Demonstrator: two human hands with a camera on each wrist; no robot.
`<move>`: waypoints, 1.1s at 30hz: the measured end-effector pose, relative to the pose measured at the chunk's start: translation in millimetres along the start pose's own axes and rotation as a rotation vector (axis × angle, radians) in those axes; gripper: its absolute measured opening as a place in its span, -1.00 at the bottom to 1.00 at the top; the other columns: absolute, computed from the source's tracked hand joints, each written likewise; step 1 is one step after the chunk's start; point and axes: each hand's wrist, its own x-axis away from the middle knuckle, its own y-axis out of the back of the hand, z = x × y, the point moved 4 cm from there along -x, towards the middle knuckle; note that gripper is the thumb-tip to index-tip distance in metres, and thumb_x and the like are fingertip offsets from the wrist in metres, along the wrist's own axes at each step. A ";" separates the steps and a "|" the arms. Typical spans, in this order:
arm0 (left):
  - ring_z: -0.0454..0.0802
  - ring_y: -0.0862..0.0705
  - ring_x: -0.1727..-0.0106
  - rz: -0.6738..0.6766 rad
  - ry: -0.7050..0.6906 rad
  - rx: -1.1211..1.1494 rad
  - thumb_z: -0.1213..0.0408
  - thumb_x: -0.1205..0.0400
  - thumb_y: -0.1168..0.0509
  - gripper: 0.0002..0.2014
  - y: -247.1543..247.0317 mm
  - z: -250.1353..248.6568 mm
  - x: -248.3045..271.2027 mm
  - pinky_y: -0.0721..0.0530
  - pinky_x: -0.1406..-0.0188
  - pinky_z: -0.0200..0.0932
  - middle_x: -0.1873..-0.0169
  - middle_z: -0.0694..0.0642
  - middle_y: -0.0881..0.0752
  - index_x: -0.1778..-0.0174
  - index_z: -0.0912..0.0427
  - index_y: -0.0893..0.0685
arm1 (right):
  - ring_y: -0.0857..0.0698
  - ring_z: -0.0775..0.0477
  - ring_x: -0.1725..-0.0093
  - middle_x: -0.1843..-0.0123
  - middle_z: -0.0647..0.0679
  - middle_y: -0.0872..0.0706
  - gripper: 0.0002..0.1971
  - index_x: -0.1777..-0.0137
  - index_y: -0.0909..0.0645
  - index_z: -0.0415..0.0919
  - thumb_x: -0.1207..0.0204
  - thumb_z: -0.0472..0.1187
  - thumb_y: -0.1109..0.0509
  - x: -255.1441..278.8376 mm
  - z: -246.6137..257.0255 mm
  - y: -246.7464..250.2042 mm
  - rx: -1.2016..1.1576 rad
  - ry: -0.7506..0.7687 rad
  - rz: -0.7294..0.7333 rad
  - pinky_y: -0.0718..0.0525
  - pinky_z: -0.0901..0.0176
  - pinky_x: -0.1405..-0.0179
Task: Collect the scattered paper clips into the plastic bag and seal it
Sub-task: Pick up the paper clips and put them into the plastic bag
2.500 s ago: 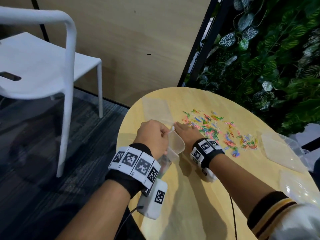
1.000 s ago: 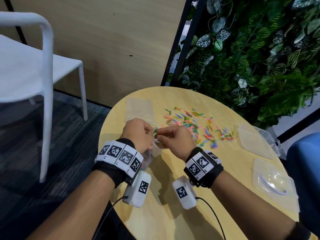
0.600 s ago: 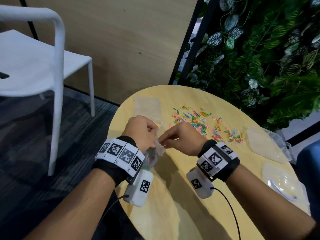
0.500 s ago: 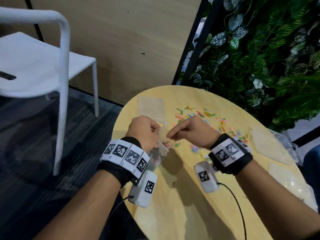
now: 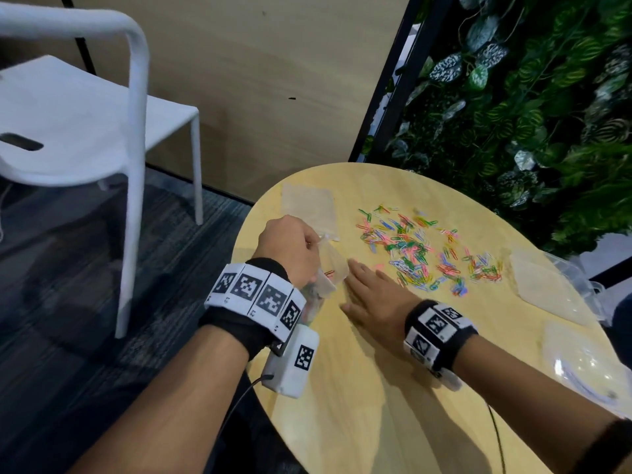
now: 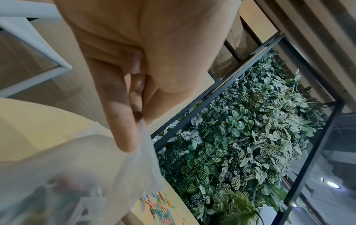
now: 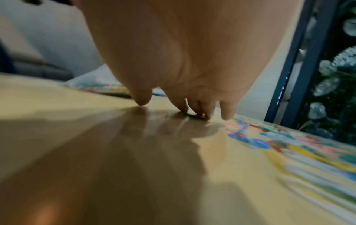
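Note:
My left hand (image 5: 290, 249) pinches the rim of a clear plastic bag (image 5: 328, 271) at the table's left edge; the bag (image 6: 82, 175) hangs below the fingers (image 6: 123, 115) with a few clips inside. My right hand (image 5: 369, 292) lies flat on the table beside the bag's mouth, fingers straight. Its fingertips (image 7: 194, 108) press on a green paper clip (image 7: 194, 116). Many coloured paper clips (image 5: 420, 251) lie scattered on the round wooden table (image 5: 376, 388) just beyond the right hand.
Another flat clear bag (image 5: 309, 206) lies at the table's far left. Clear bags (image 5: 543, 289) and a plastic case (image 5: 584, 364) sit at the right. A white chair (image 5: 85, 131) stands to the left; a plant wall (image 5: 530, 114) is behind.
The right hand left the bag's mouth, dropped to the tabletop and spread flat over loose clips. The left hand kept its pinch on the bag.

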 end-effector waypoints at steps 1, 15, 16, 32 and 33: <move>0.19 -0.86 0.15 0.000 -0.005 -0.009 0.33 -0.66 -0.34 -0.83 -1.1 -0.3 0.5 -0.85 0.04 0.07 0.13 0.20 -0.86 0.04 0.18 -0.86 | 0.18 -0.08 -0.71 -0.73 -0.06 0.26 -0.25 -0.70 0.23 -0.09 -0.64 0.30 0.17 9.4 -5.0 -2.7 0.071 0.002 0.015 0.16 -0.11 -0.69; 0.16 -0.86 0.32 0.070 -0.031 -0.047 0.38 -0.67 -0.30 -0.80 -29.9 -17.8 6.8 -0.87 0.15 0.05 0.08 0.20 -0.84 -0.01 0.23 -0.85 | -0.71 -0.25 -0.03 -0.06 -0.15 -0.73 -0.76 -0.12 -0.76 -0.19 -0.59 -0.31 -0.28 53.1 -70.8 6.8 -0.073 -0.151 -0.240 -0.68 -0.01 -0.04; 0.15 -0.85 0.34 0.080 -0.035 -0.049 0.38 -0.66 -0.30 -0.80 -34.0 -20.3 6.9 -0.87 0.18 0.05 0.09 0.20 -0.83 0.00 0.23 -0.86 | -0.73 -0.23 0.00 -0.02 -0.13 -0.76 -0.76 -0.08 -0.78 -0.17 -0.57 -0.33 -0.29 53.6 -72.9 8.5 -0.087 -0.190 -0.245 -0.70 0.00 -0.03; 0.08 -0.86 0.40 0.119 -0.096 0.013 0.42 -0.69 -0.30 -0.82 -87.8 -54.1 16.1 -0.77 0.51 -0.27 0.07 0.15 -0.81 0.02 0.22 -0.83 | -0.75 -0.12 0.18 0.12 -0.26 -0.74 -0.83 -0.07 -0.67 -0.51 -0.50 -0.49 -0.40 81.3 -46.2 44.5 -1.863 -0.330 -0.422 -0.79 0.22 0.00; 0.08 -0.86 0.40 0.125 -0.092 0.025 0.41 -0.69 -0.31 -0.83 -91.4 -55.2 17.0 -0.77 0.52 -0.27 0.07 0.16 -0.80 0.01 0.22 -0.83 | -0.73 -0.14 0.16 0.09 -0.27 -0.72 -0.80 -0.12 -0.65 -0.54 -0.52 -0.50 -0.38 79.5 -41.6 40.8 -1.828 -0.347 -0.398 -0.79 0.23 0.02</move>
